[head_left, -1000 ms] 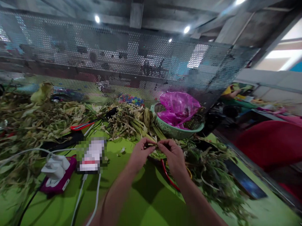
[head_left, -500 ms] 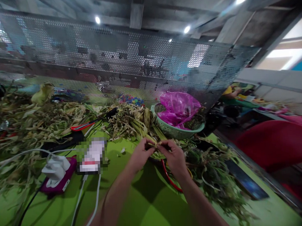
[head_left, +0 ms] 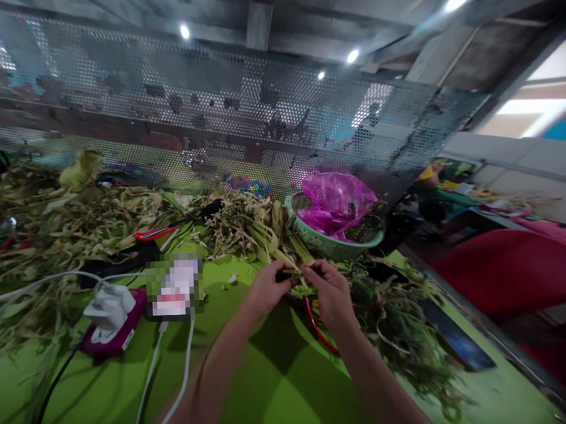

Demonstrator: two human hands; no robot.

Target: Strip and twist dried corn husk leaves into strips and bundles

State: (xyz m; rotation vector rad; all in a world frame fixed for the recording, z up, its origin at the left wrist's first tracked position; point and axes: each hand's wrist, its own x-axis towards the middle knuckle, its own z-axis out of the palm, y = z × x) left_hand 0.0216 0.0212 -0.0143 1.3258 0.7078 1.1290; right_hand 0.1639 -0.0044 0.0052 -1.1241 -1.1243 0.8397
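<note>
My left hand (head_left: 271, 286) and my right hand (head_left: 328, 289) meet above the green table (head_left: 281, 387), fingertips pinched close together. Between them runs a thin, pale yellow-green plant stalk (head_left: 292, 272), and both hands grip it. Its exact kind is too small to tell. Just beyond the fingers lies a heap of dried stems and leaves (head_left: 237, 229). Below my right hand curves a red-handled tool (head_left: 316, 326), partly hidden by the hand. Wilted green leaves (head_left: 406, 344) spread to the right of my right forearm.
A green colander (head_left: 329, 244) holding a magenta plastic bag (head_left: 339, 200) stands behind my hands. To the left are a phone (head_left: 177, 288) on a white cable, a purple power strip (head_left: 114, 325) and a red-handled cutter (head_left: 156, 233). A dark phone-like slab (head_left: 460, 335) lies right. Perforated metal (head_left: 204, 115) rises behind.
My hands stay pinched together on the stalk, with only small shifts of the fingers; the right hand has turned slightly. The whole view has moved a little.
</note>
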